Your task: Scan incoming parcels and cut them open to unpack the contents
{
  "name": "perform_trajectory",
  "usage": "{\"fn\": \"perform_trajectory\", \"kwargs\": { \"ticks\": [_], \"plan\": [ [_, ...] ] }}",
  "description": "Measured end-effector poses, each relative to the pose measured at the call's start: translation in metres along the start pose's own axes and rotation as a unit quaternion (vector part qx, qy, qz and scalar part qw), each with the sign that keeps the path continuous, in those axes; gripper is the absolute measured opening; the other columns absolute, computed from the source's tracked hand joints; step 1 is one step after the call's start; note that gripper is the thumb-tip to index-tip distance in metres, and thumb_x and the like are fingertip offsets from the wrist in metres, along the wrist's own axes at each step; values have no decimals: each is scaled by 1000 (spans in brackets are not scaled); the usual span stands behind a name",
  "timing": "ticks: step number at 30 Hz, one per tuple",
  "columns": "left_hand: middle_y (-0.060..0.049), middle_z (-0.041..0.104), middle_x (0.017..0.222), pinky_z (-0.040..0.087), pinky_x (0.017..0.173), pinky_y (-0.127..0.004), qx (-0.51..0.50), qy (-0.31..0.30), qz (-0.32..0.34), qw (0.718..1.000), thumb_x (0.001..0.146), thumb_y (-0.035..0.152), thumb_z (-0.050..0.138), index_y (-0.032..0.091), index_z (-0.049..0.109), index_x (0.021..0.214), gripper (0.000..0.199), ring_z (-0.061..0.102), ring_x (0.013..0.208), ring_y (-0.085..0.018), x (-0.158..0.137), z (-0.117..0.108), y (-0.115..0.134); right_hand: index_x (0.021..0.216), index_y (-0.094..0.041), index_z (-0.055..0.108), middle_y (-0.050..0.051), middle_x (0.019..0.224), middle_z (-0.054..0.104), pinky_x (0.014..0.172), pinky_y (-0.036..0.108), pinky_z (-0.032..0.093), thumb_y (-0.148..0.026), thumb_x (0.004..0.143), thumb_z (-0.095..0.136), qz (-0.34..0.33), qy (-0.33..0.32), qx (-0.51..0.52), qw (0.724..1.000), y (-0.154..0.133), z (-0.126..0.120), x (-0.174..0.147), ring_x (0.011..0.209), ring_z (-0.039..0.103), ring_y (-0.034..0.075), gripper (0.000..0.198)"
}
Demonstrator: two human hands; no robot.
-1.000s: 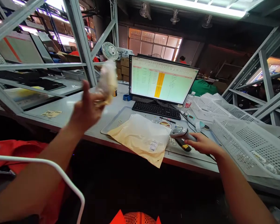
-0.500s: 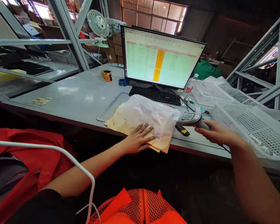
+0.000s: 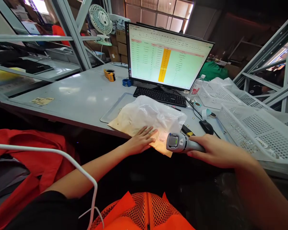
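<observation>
A white plastic mailer bag with yellowish lower corners lies at the table's front edge, its lower part hanging past the edge. My left hand rests flat on it, fingers spread. Just right of those fingers, a small printed barcode label is lit by a warm glow. My right hand grips the handle of a grey barcode scanner, marked 5, whose head is beside the label. Under the bag's right side, a black and yellow box cutter partly shows.
A monitor showing a spreadsheet stands behind a black keyboard. On the right are a mouse, a bottle and white perforated baskets. Tape rolls, yellow and blue, sit left of the monitor. A clip fan hangs behind.
My right hand has brought the scanner left and down to the bag's label, and a light now shines there. The mouse has come into sight. My left hand stays on the bag.
</observation>
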State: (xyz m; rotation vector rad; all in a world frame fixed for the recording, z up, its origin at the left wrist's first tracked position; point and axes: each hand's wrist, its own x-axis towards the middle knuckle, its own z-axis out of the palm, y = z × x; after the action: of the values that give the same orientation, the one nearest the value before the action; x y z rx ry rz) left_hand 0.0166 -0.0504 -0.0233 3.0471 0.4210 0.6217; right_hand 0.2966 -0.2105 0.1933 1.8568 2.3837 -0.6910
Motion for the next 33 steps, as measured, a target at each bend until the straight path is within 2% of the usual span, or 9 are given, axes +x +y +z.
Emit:
{"fn": "perform_trajectory", "kwargs": {
  "ticks": [6, 9, 12, 16, 19, 22, 25, 29, 33],
  "plan": [
    [-11, 31, 171, 16, 133, -57, -40, 8, -64, 997, 97, 20, 59, 17, 52, 151, 54, 19, 162, -32, 1, -1, 5, 103, -22, 72, 4, 90, 75, 67, 29, 45, -58, 97, 60, 33, 70, 23, 997, 22, -3, 7, 78, 67, 22, 37],
    [-12, 30, 171, 18, 133, -55, -71, 40, -129, 988, 94, 10, 48, 16, 32, 165, 73, 21, 162, -26, 4, 2, -2, 118, -21, 70, 7, 101, 76, 77, 32, 50, -60, 97, 58, 91, 203, 16, 975, 64, 2, 33, 90, 70, 27, 46],
    [-13, 32, 170, 20, 132, -58, -74, 69, -216, 971, 97, 10, 40, 16, 34, 165, 68, 27, 160, -26, 6, 1, -21, 147, -16, 57, 15, 125, 73, 92, 37, 51, -50, 98, 57, 192, 317, -10, 929, 112, 17, 75, 113, 68, 33, 60],
    [-16, 38, 167, 25, 129, -61, -37, 115, -339, 933, 103, 20, 37, 11, 45, 159, 57, 35, 156, -32, 1, -6, -57, 163, -9, 34, 21, 138, 65, 101, 41, 49, -37, 101, 52, 313, 317, -40, 894, 156, 50, 128, 124, 65, 35, 70],
    [-17, 43, 164, 30, 127, -61, -7, 152, -378, 913, 103, 21, 38, 11, 51, 155, 55, 41, 153, -33, -8, -10, -73, 164, -2, 30, 25, 141, 62, 104, 43, 48, -33, 104, 47, 351, 306, -78, 881, 172, 69, 145, 126, 63, 36, 69],
    [-12, 46, 162, 35, 127, -56, 8, 181, -352, 918, 99, 17, 41, 16, 55, 153, 56, 46, 151, -31, -15, -8, -72, 155, -2, 45, 26, 134, 64, 106, 45, 46, -36, 103, 50, 370, 295, -112, 874, 177, 68, 150, 127, 61, 38, 63],
    [-5, 50, 160, 42, 125, -50, 7, 187, -311, 932, 91, 10, 43, 23, 60, 150, 63, 51, 147, -27, -17, -6, -64, 145, -7, 58, 24, 133, 65, 109, 44, 45, -42, 102, 53, 346, 337, -103, 870, 170, 44, 167, 129, 59, 37, 56],
    [-1, 53, 157, 45, 124, -46, -4, 187, -287, 940, 82, 5, 44, 25, 64, 147, 71, 56, 143, -26, -18, -7, -60, 147, -10, 57, 19, 143, 61, 116, 37, 40, -33, 102, 50, 246, 376, -15, 893, 141, 15, 233, 135, 55, 29, 51],
    [0, 54, 156, 47, 123, -45, -13, 185, -273, 944, 78, 3, 45, 26, 65, 146, 74, 57, 142, -25, -22, -8, -64, 154, -8, 48, 20, 156, 50, 120, 41, 35, -29, 100, 52, 238, 367, 10, 899, 115, 21, 307, 143, 45, 32, 59]
  ]
}}
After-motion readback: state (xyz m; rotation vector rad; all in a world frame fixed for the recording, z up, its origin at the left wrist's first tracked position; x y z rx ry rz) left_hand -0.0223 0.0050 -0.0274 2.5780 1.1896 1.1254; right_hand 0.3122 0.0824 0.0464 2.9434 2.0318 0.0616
